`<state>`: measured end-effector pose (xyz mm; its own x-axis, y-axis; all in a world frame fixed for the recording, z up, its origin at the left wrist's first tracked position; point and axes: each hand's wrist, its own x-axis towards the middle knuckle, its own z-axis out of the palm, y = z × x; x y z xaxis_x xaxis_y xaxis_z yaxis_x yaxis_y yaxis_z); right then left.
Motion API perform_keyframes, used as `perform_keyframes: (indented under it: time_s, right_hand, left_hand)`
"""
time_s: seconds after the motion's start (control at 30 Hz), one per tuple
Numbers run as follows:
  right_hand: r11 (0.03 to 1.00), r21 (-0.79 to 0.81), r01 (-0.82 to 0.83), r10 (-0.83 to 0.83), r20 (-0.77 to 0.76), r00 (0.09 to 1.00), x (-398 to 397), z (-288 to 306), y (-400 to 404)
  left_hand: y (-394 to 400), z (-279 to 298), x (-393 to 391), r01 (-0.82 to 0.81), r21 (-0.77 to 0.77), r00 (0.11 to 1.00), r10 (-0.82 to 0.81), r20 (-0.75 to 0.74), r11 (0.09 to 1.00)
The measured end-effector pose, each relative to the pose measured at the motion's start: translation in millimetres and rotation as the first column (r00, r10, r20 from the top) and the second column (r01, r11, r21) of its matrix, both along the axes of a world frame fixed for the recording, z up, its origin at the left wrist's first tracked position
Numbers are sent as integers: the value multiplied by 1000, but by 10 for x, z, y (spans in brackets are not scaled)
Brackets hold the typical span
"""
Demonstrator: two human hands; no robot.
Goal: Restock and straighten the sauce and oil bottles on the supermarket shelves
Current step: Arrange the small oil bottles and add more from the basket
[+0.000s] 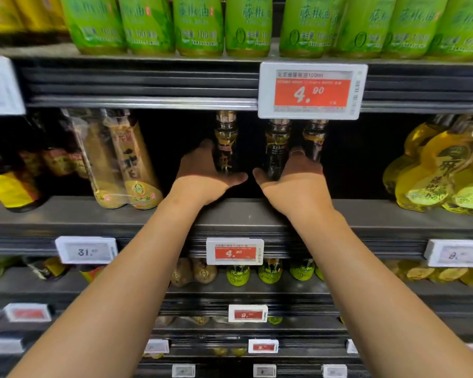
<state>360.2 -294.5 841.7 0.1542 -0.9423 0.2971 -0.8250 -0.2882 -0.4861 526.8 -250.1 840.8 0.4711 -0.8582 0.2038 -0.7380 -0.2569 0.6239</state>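
Note:
Three slim dark glass oil bottles stand deep in the middle shelf point(246, 211). My left hand point(206, 174) grips the left bottle point(225, 137) low on its body, thumb out to the right. My right hand point(292, 178) wraps around the middle bottle point(276, 144), and its fingers also reach the right bottle point(314, 139). The bottles stand upright, their caps partly hidden behind the shelf rail and a red price tag point(311, 90). The lower parts of the bottles are covered by my hands.
Tall bottles in clear sleeves point(126, 162) lean at the left, round yellow oil bottles point(443, 170) stand at the right. Green-labelled bottles point(197, 25) line the shelf above. Dark gaps lie either side of the three bottles. Lower shelves hold small green-capped bottles point(271, 271).

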Motion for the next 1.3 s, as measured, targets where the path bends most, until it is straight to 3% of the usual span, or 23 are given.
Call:
perform_keyframes:
  time_s: [0.23,0.53,0.73,1.3]
  right_hand:
    - [997,71,9,-7,-34,999,154,52,-102]
    - [962,160,-219,207,92,974,102,49,-166]
    - [978,110,-178,178,7,984,155,5,-156]
    - [963,155,-219,215,44,976,13,121,-77]
  left_hand:
    - [4,-135,14,2,-29,999,0,41,1000]
    - [-60,-161,45,47,-55,999,-45,30,997]
    - [-69,-176,61,53,-60,997,-49,66,997]
    - [-79,-183,16,45,-70,997,-41,59,997]
